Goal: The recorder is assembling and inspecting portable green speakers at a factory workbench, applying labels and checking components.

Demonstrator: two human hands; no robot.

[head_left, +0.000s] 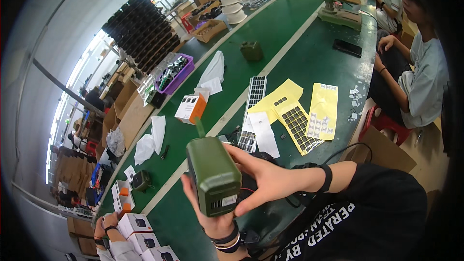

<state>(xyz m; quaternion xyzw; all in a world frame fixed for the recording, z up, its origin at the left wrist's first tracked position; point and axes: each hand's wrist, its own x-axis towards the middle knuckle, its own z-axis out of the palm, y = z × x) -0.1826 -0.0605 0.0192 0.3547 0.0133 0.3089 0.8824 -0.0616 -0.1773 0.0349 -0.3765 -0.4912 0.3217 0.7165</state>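
A green jerrycan-shaped device [213, 174] is raised above the bench in both my hands. It has a thin upright stub on top and a barcode label at its lower end. My left hand [212, 223] closes around it from below and from the left. On its right side, my right hand [268, 180] grips it with thumb and fingers, partly hidden behind the body. Beyond it lie yellow label sheets [323, 108], a sheet of dark stickers [298, 124] and a white paper slip [264, 134]. An orange and white box [191, 108] stands farther left.
Another green device [251, 50] stands on the green belt [212, 75]. A purple basket [177, 76] holds small parts. White boxes [145, 241] sit at lower left beside another person's hands [106, 223]. A phone [347, 47] and a metal press stand [340, 18] are far right, near seated people.
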